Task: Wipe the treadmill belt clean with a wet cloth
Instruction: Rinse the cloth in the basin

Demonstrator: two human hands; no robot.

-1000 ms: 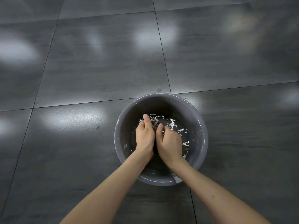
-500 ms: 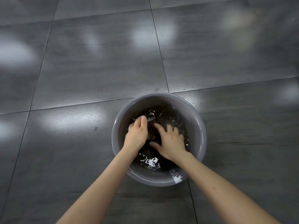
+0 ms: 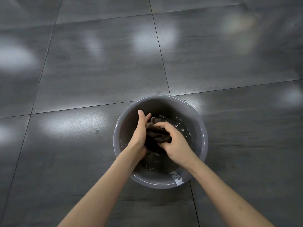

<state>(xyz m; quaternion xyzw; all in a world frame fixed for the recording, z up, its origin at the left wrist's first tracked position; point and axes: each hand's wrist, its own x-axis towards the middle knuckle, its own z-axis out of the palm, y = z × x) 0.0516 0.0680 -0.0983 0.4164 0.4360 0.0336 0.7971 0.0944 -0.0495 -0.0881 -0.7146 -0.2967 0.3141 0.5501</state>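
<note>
The cloth (image 3: 156, 134) is dark, wet and bunched into a wrinkled wad. It is held between both hands above the water inside the basin (image 3: 204, 138), near the basin's centre.

Right hand (image 3: 176, 144): fingers (image 3: 161, 125) curled over the top of the wad, thumb tucked under its near edge. The grip is closed around the cloth.

Left hand (image 3: 139, 134): set edge-on against the left side of the wad. The thumb lies nearly straight along the top; one fingertip bends in against the cloth. The remaining fingers are hidden behind the hand.

The water (image 3: 182, 128) is dark and rippled, with white glints around the hands.

The basin is round and grey, with a white label (image 3: 177, 177) on its near rim. It stands on a dark tiled floor (image 3: 82, 71). Droplets lie on the tiles just beyond the far rim.
</note>
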